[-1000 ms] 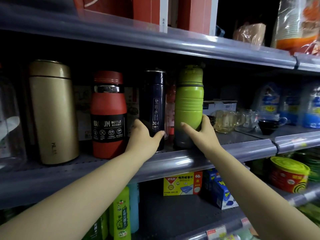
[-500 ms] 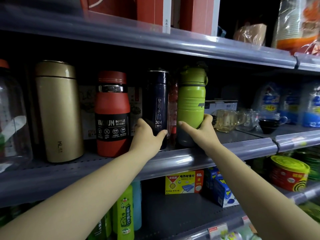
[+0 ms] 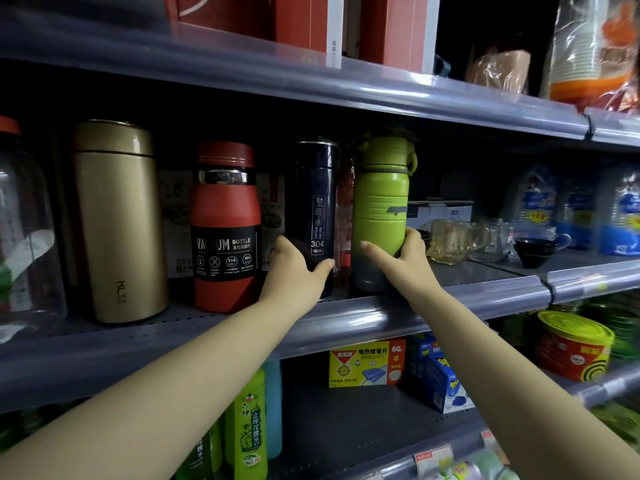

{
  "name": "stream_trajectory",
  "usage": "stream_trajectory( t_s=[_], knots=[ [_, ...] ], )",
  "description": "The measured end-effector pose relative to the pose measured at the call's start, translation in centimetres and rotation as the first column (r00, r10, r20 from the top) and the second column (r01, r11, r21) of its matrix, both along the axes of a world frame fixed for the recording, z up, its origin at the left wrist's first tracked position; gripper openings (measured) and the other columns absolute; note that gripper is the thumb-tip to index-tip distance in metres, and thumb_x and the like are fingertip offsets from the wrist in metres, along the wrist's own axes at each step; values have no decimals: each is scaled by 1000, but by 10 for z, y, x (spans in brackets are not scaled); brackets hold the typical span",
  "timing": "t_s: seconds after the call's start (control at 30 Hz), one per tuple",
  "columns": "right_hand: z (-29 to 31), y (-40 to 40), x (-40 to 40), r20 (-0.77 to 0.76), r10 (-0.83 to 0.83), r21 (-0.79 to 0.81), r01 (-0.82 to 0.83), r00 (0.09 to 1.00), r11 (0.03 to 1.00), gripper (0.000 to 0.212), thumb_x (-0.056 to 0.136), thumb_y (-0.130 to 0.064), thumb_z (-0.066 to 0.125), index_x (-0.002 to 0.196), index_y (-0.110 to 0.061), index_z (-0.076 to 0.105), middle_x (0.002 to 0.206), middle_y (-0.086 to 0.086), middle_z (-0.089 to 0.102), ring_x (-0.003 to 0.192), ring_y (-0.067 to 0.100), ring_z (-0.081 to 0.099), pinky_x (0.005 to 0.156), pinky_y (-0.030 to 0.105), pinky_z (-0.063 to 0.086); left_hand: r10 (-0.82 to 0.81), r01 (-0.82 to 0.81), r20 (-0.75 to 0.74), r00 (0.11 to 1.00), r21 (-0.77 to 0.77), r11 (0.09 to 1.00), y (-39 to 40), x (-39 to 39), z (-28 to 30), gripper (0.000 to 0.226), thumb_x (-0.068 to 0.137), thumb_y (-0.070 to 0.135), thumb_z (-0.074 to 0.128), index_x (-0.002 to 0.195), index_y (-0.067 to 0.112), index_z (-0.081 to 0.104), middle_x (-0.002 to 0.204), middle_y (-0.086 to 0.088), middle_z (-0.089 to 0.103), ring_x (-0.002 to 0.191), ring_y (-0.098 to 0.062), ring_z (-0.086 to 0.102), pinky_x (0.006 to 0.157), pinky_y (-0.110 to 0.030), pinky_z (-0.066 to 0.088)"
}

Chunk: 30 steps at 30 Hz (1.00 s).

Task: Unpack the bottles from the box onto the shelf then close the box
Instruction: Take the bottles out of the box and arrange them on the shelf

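On the middle shelf (image 3: 346, 323) stand a gold flask (image 3: 119, 223), a red vacuum bottle (image 3: 225, 226), a dark navy bottle (image 3: 317, 202) and a green bottle (image 3: 381, 206) with a grey base. My left hand (image 3: 296, 271) wraps the lower part of the navy bottle. My right hand (image 3: 403, 263) grips the green bottle near its base. Both bottles stand upright on the shelf. The box is out of view.
A clear jar (image 3: 24, 244) stands at the far left. Glass mugs (image 3: 453, 240) and a dark bowl (image 3: 535, 251) sit right of the green bottle. Red boxes (image 3: 311, 22) fill the shelf above; mosquito-coil tins (image 3: 571, 344) and packets (image 3: 367, 363) lie below.
The view has shifted slightly. The green bottle has turned a little in my right hand. Both hands stay on their bottles.
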State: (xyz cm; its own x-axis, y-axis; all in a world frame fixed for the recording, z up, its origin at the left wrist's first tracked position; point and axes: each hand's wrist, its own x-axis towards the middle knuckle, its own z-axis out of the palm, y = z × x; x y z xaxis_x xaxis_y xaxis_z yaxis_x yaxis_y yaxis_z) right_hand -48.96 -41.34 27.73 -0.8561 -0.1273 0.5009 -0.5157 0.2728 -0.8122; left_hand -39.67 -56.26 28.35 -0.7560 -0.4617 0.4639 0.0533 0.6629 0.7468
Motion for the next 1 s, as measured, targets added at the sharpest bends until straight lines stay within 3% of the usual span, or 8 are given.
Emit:
stream_trajectory(
  t_s=[0.1, 0.17, 0.37, 0.5, 0.73, 0.87, 1.0],
  knots=[
    [0, 3, 0, 14, 50, -6, -50, 999, 999, 78, 68, -57, 73, 129, -23, 36, 120, -2, 54, 105, 17, 57, 97, 45, 48, -5, 5, -1, 1000, 4, 1000, 0, 1, 1, 61, 87, 34, 64, 126, 1, 32, 133, -16, 43, 117, -28, 48, 82, -24, 33],
    [0, 3, -2, 6, 36, -1, -36, 999, 999, 78, 71, -51, 75, 130, -20, 35, 116, -3, 57, 104, 17, 58, 94, 43, 49, -3, 3, 5, 1000, 3, 1000, 0, 1, 1, 61, 87, 35, 64, 127, 1, 31, 134, -16, 42, 118, -29, 47, 82, -24, 32],
    [1, -3, 2, -30, -50, 17, 50, 998, 999, 92, 53, -68, 73, 124, -24, 33, 111, -4, 58, 99, 17, 61, 90, 48, 51, -2, 2, 16, 1000, -2, 1000, 1, 2, 2, 63, 87, 36, 64, 128, 0, 31, 135, -17, 41, 120, -29, 46, 83, -23, 32],
    [-1, -3, 1, -56, -79, 22, 81, 995, 997, 82, 65, -56, 76, 126, -20, 34, 111, -3, 57, 98, 18, 60, 88, 44, 51, 8, -8, 21, 1000, -11, 1000, 1, 2, 1, 62, 87, 37, 64, 126, 0, 33, 133, -17, 44, 118, -29, 48, 82, -23, 33],
    [-5, -6, 3, -176, -189, 88, 206, 966, 974, 87, 67, -57, 74, 131, -12, 36, 129, 8, 42, 108, 23, 51, 81, 35, 43, 20, -19, 19, 1000, -63, 998, 2, 1, 1, 72, 87, 37, 63, 135, 0, 24, 141, -17, 38, 128, -28, 41, 91, -22, 30],
    [-9, -3, 1, -280, -210, 56, 234, 937, 970, 100, 65, -55, 76, 138, -5, 30, 136, 14, 33, 128, 27, 34, 92, 32, 35, 55, -56, -9, 998, -108, 993, 2, -1, -1, 75, 85, 40, 65, 136, 0, 26, 139, -17, 39, 126, -31, 43, 103, -33, 35],
    [-15, 2, -5, -355, -189, 35, 215, 915, 976, 96, 67, -54, 72, 138, -4, 30, 138, 17, 28, 133, 30, 23, 104, 35, 28, 60, -61, -15, 998, -139, 988, 2, 1, -3, 89, 85, 42, 64, 146, 3, 13, 149, -16, 30, 134, -28, 35, 111, -34, 31]
  ],
)
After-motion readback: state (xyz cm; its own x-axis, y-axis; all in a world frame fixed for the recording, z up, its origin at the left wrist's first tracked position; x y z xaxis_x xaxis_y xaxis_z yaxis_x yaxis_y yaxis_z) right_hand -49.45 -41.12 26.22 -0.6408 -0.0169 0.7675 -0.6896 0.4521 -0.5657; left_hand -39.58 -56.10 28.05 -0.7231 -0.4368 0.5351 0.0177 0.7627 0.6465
